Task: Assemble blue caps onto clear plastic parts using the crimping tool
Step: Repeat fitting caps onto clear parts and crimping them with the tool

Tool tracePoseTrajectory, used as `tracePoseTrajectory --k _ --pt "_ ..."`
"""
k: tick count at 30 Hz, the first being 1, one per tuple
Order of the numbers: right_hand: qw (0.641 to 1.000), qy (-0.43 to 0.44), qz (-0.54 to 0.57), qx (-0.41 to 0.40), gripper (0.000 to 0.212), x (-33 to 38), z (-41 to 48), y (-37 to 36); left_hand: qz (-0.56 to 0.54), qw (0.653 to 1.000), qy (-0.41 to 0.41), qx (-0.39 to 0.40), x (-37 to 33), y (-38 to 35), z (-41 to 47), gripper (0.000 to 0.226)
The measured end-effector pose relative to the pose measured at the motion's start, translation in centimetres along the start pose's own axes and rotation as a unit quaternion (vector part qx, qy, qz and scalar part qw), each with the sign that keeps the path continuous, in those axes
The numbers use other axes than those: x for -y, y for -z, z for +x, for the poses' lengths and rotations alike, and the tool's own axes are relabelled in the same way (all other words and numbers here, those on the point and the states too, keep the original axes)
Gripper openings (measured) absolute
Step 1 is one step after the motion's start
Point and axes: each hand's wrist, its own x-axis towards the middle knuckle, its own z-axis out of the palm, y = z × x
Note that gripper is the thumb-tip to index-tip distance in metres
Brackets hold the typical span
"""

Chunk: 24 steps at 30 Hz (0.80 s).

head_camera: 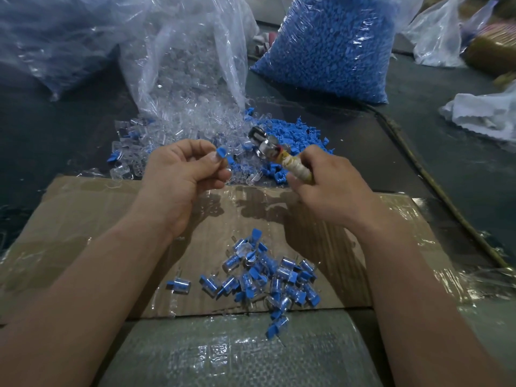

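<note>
My left hand [183, 169] pinches a blue cap [222, 152] set on a clear plastic part [226, 174] between thumb and fingers. My right hand [326, 182] grips the tape-wrapped handle of the crimping tool [275, 150], whose metal head points up and left, a short way right of the cap. Loose clear parts [178, 135] spill from a torn bag, and loose blue caps [293, 135] lie behind the tool. A pile of assembled pieces [268, 272] lies on the cardboard sheet [92, 219] between my forearms.
A bag of clear parts [190, 60] stands at the back centre, a full bag of blue caps [332, 48] to its right. More plastic bags lie at the back left and right. A white cloth [485, 110] sits far right. A woven sack [237, 353] lies nearest me.
</note>
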Motion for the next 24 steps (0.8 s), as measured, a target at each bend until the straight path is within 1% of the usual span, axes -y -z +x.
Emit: tracePoseTrajectory --k 5,10,24 --pt "0.999 0.022 0.041 0.012 0.017 1.1 -0.1 -0.6 0.011 1.0 -0.026 -0.008 0.1 -0.5 -0.3 0.016" --pt "0.998 0.018 0.027 0.044 0.019 1.4 -0.3 -1.0 0.029 0.999 -0.035 -0.009 0.1 -0.6 -0.4 0.017" --pt "0.997 0.019 0.031 0.072 0.017 1.7 -0.3 -0.9 0.035 0.997 -0.061 -0.006 0.1 -0.9 -0.7 0.018"
